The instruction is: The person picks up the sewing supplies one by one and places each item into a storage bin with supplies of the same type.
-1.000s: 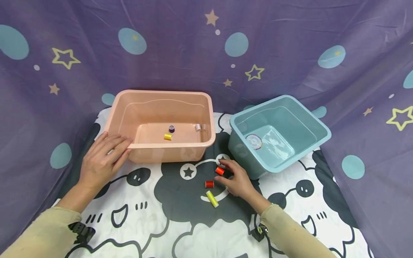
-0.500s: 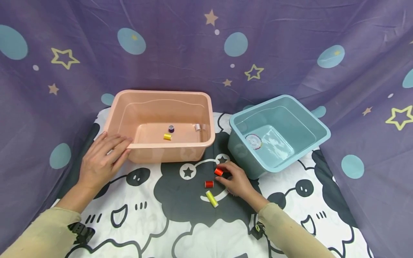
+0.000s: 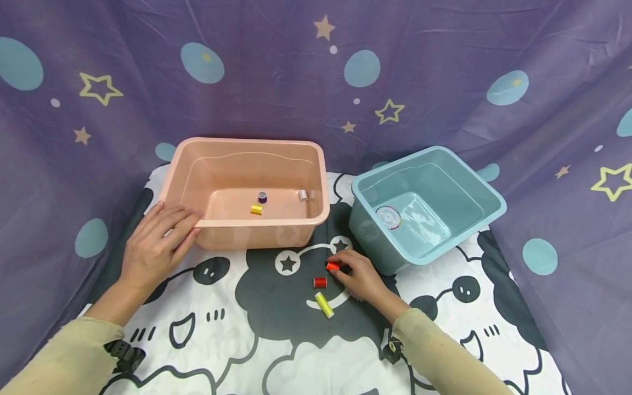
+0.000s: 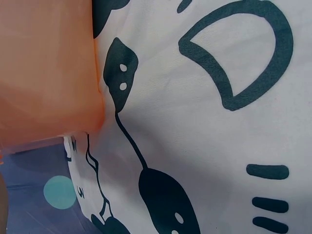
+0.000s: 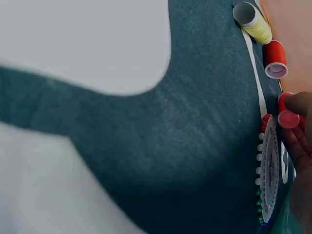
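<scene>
In the head view my right hand (image 3: 362,277) pinches an orange-red thread spool (image 3: 333,266) between thumb and fingers, low over the dark part of the sheet. The right wrist view shows the thumb across this spool (image 5: 287,111). Just beside that hand lies a pin wheel (image 5: 269,170) with coloured pin heads, mostly hidden by the hand in the head view. A red thread spool (image 3: 320,282) and a longer yellow-green one (image 3: 324,305) lie to its left. My left hand (image 3: 155,244) holds the near left corner of the pink bin (image 3: 247,236), fingers over the rim, thumb outside.
Inside the pink bin lie a yellow spool (image 3: 257,209), a dark purple spool (image 3: 263,197) and a white spool (image 3: 303,195). A blue-green bin (image 3: 459,247) with another pin wheel (image 3: 389,217) stands at the right. Behind both hangs a purple curtain (image 3: 276,71).
My right fingers have closed on the orange-red spool, which has shifted slightly left and toward me. The left hand and both bins have stayed in place.
</scene>
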{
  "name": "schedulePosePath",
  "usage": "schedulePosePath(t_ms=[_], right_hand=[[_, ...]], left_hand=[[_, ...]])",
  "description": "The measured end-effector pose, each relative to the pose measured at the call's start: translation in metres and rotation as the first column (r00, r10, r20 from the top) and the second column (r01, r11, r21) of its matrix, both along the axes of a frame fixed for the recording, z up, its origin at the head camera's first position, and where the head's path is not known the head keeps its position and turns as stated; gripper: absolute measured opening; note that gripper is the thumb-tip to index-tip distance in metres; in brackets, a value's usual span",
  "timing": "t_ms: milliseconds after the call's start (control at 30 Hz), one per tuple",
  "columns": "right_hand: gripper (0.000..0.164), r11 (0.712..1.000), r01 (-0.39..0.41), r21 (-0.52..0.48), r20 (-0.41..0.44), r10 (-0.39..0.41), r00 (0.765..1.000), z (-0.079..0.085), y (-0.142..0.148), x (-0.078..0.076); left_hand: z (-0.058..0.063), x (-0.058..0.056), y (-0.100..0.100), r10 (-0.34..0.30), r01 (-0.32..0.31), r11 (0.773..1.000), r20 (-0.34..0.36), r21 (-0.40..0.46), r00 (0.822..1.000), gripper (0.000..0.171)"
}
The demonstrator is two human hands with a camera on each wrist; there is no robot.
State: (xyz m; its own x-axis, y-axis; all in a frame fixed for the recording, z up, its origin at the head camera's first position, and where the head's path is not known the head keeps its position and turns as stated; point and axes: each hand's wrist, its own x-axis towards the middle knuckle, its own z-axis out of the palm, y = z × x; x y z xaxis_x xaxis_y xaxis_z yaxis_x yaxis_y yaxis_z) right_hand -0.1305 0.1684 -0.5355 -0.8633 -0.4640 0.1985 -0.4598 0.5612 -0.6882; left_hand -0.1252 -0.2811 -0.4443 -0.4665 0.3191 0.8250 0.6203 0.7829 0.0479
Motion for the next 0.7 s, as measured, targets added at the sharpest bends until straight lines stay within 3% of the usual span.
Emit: schedulePosePath(t_ms=[300,533,700], right_hand=[[0.030,0.999,-0.007,-0.048,-0.020,0.006,1.000,0.012,-0.005,0.003],[0.031,0.993,-0.020,-0.113,-0.023,0.017,1.000,0.033,-0.014,0.006],[0.035,0.985,-0.056,-0.163,-0.074,0.045,0.996,0.049,-0.021,0.009]], left_hand=[[0.000,0.001,0.000,0.002,-0.002,1.000,-0.009,-0.002,1.000,0.039],[0.000,0.000,-0.001,-0.001,0.001,1.000,-0.014,-0.011,1.000,0.039],[0.000,0.000,-0.001,-0.001,0.000,1.000,-0.020,-0.013,1.000,0.038]])
